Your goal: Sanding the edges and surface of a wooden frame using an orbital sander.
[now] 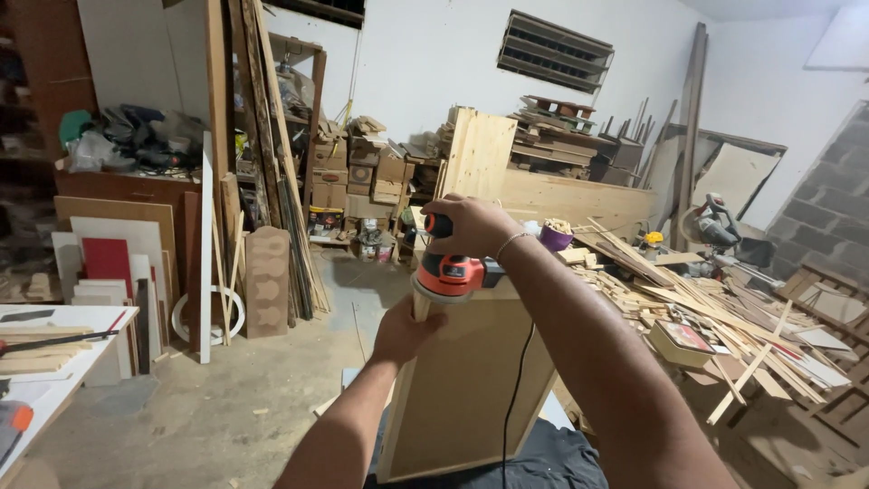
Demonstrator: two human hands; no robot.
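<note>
Right hand (472,226) is gripping the orange orbital sander (450,272) (pressing it edgeward); left hand (405,330) is clasping, steadying the upright plywood panel (462,380).

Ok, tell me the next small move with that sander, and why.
Probably slide the orange sander along the wooden panel's top edge. The right hand presses it at the corner beside the left hand, which grips the panel; the edge beyond lies uncovered.
</note>
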